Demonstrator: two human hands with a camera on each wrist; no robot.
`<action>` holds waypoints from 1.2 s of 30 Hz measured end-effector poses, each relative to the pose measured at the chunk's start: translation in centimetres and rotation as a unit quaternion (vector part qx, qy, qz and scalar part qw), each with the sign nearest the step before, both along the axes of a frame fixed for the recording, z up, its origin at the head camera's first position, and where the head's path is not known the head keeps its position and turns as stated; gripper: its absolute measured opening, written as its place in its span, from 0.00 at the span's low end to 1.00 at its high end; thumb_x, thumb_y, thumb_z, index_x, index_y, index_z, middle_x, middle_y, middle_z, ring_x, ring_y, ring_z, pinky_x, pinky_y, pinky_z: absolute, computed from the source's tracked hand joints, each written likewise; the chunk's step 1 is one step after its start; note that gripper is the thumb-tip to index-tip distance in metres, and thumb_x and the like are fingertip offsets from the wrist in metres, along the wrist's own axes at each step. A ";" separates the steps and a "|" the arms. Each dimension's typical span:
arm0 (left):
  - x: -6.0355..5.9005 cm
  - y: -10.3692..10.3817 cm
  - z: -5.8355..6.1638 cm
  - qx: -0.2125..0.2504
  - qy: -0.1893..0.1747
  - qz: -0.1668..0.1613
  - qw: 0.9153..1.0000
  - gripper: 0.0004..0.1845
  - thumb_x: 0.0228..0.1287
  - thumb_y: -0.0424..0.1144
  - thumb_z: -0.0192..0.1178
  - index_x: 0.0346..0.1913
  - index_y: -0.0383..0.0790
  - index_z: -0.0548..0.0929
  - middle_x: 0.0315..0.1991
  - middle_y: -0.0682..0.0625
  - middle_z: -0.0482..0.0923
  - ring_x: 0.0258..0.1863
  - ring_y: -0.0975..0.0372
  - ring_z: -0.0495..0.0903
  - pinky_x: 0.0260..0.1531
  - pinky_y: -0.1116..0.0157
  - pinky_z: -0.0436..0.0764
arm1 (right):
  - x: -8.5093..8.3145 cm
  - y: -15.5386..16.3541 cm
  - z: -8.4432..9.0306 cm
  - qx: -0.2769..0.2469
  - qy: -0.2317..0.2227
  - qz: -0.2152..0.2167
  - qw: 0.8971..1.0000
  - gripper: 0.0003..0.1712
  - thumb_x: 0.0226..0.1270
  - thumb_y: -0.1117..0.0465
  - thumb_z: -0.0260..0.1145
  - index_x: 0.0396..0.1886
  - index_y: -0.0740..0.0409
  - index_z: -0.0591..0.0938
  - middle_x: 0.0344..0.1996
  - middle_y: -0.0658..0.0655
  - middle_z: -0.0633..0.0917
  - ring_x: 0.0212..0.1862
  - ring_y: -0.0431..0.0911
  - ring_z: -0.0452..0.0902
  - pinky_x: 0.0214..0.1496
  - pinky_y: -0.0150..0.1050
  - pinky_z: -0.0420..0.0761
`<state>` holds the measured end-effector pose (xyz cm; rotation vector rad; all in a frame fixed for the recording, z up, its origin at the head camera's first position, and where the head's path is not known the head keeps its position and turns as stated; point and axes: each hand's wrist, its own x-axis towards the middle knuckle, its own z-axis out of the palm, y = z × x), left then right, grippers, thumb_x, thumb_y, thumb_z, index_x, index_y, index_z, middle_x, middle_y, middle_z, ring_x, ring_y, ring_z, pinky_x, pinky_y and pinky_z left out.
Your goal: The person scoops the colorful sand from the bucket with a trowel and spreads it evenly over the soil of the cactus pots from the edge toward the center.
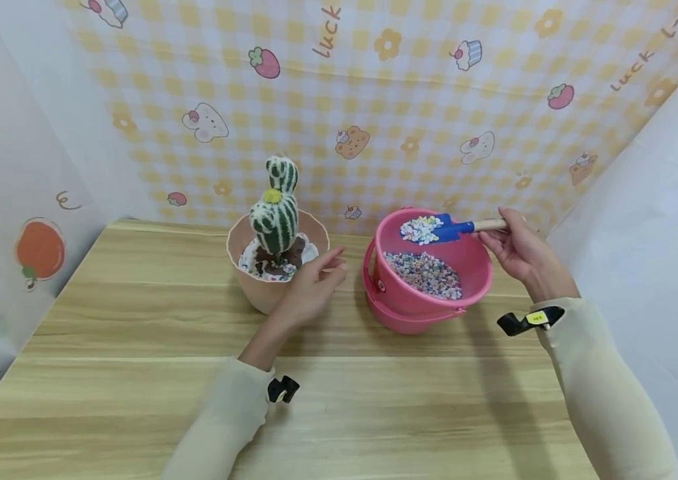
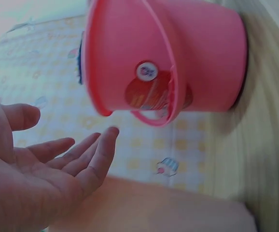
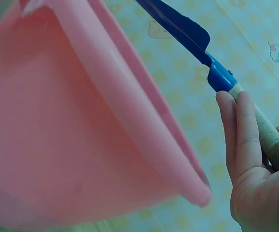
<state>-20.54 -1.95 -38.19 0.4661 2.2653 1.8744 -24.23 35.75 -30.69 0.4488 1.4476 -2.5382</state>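
Observation:
My right hand holds a small blue trowel by its wooden handle, over the mouth of a pink bucket. Pale beads are heaped on the blade. Inside the bucket lie many multicoloured beads. My left hand is between the bucket and a peach flowerpot, fingers loosely extended and holding nothing; the left wrist view shows its palm turned up. A knitted green cactus with a yellow flower stands in the pot, among brown and white filling and some beads.
Everything stands on a wood-grain table. A yellow checked cloth hangs behind the pot and bucket, and white side walls stand at left and right. The bucket's pink carrying handle hangs down its side.

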 end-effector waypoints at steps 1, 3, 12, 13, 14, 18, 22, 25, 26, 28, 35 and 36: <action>0.1 -0.4 0.2 0.004 0.001 -0.003 1.000 0.26 0.76 0.42 0.50 0.74 0.42 0.66 0.60 0.41 0.77 0.56 0.52 0.80 0.56 0.56 0.81 | 0.0 -0.1 0.0 -0.001 0.001 -0.001 1.000 0.20 0.75 0.50 0.58 0.33 0.63 0.83 0.31 0.65 0.89 0.37 0.51 0.89 0.43 0.31 0.86; 0.4 -1.1 0.6 0.017 0.000 -0.009 1.000 0.26 0.77 0.40 0.50 0.74 0.41 0.66 0.59 0.40 0.77 0.54 0.51 0.82 0.51 0.57 0.84 | -0.1 -0.5 0.2 -0.008 0.000 -0.004 1.000 0.20 0.75 0.51 0.59 0.34 0.64 0.84 0.31 0.65 0.89 0.37 0.51 0.89 0.43 0.32 0.86; 0.9 -5.3 1.3 0.067 0.015 0.015 0.998 0.20 0.76 0.35 0.50 0.66 0.32 0.73 0.54 0.34 0.80 0.42 0.51 0.86 0.37 0.62 0.87 | -0.4 -2.0 0.8 -0.031 0.003 0.006 1.000 0.22 0.76 0.52 0.58 0.34 0.66 0.85 0.32 0.67 0.89 0.37 0.53 0.89 0.43 0.33 0.86; 0.9 -5.8 1.4 0.072 0.021 0.025 0.997 0.19 0.76 0.35 0.50 0.64 0.32 0.75 0.52 0.34 0.81 0.40 0.52 0.87 0.36 0.62 0.87 | -0.4 -2.2 0.8 -0.031 0.003 0.006 0.999 0.22 0.76 0.52 0.58 0.34 0.66 0.85 0.32 0.67 0.89 0.37 0.53 0.89 0.43 0.33 0.86; 0.9 -6.4 1.5 0.074 0.025 0.037 0.996 0.18 0.77 0.35 0.50 0.62 0.31 0.76 0.50 0.35 0.82 0.39 0.55 0.87 0.35 0.62 0.87 | -0.5 -2.4 0.8 -0.032 0.003 0.005 0.999 0.22 0.76 0.52 0.58 0.34 0.66 0.85 0.32 0.67 0.88 0.37 0.53 0.89 0.43 0.33 0.86; 0.9 -8.8 1.8 0.087 0.051 0.123 0.987 0.16 0.77 0.38 0.51 0.56 0.29 0.79 0.39 0.47 0.85 0.32 0.65 0.86 0.29 0.66 0.87 | -0.6 -3.1 1.0 -0.025 0.001 -0.007 1.000 0.19 0.75 0.52 0.59 0.35 0.64 0.85 0.32 0.65 0.89 0.37 0.51 0.89 0.43 0.33 0.86; 0.4 -10.7 1.9 0.086 0.079 0.248 0.962 0.14 0.75 0.38 0.52 0.50 0.31 0.82 0.32 0.58 0.84 0.31 0.69 0.85 0.24 0.73 0.83 | -0.8 -4.0 1.2 -0.011 0.008 -0.008 1.000 0.18 0.73 0.52 0.62 0.35 0.64 0.84 0.32 0.64 0.89 0.37 0.51 0.89 0.43 0.33 0.86; -0.3 -11.6 1.6 0.052 0.081 0.309 0.946 0.14 0.74 0.38 0.52 0.50 0.33 0.83 0.37 0.54 0.85 0.37 0.69 0.83 0.28 0.76 0.81 | -0.9 -4.6 1.5 0.004 0.015 -0.002 1.000 0.19 0.73 0.51 0.61 0.35 0.64 0.84 0.33 0.64 0.89 0.38 0.51 0.89 0.44 0.32 0.85; -0.7 -11.9 1.5 0.034 0.075 0.316 0.945 0.15 0.74 0.38 0.52 0.52 0.34 0.83 0.40 0.51 0.85 0.40 0.68 0.82 0.32 0.76 0.81 | -1.0 -4.8 1.5 0.008 0.017 -0.002 1.000 0.19 0.74 0.51 0.60 0.36 0.63 0.84 0.33 0.64 0.89 0.38 0.51 0.89 0.44 0.31 0.85; -1.3 -12.3 1.2 -0.008 0.060 0.312 0.948 0.16 0.74 0.39 0.51 0.57 0.36 0.82 0.49 0.45 0.83 0.48 0.63 0.80 0.44 0.70 0.82 | -1.0 -5.1 1.7 0.008 0.016 -0.003 1.000 0.19 0.75 0.51 0.59 0.36 0.63 0.84 0.33 0.64 0.89 0.39 0.51 0.89 0.45 0.31 0.85; -3.6 -13.3 0.0 -0.108 0.037 0.230 0.966 0.27 0.76 0.45 0.46 0.71 0.36 0.68 0.63 0.35 0.74 0.62 0.45 0.74 0.63 0.49 0.74 | -1.2 -6.3 1.9 0.011 0.017 -0.007 1.000 0.17 0.74 0.51 0.61 0.40 0.63 0.82 0.33 0.64 0.89 0.39 0.52 0.89 0.45 0.32 0.85; -3.9 -13.4 0.0 -0.117 0.036 0.219 0.968 0.28 0.76 0.47 0.45 0.72 0.36 0.67 0.63 0.35 0.74 0.62 0.45 0.75 0.61 0.50 0.75 | -1.2 -6.5 2.0 0.011 0.017 -0.006 1.000 0.17 0.74 0.52 0.61 0.39 0.63 0.82 0.33 0.64 0.89 0.39 0.52 0.89 0.44 0.32 0.85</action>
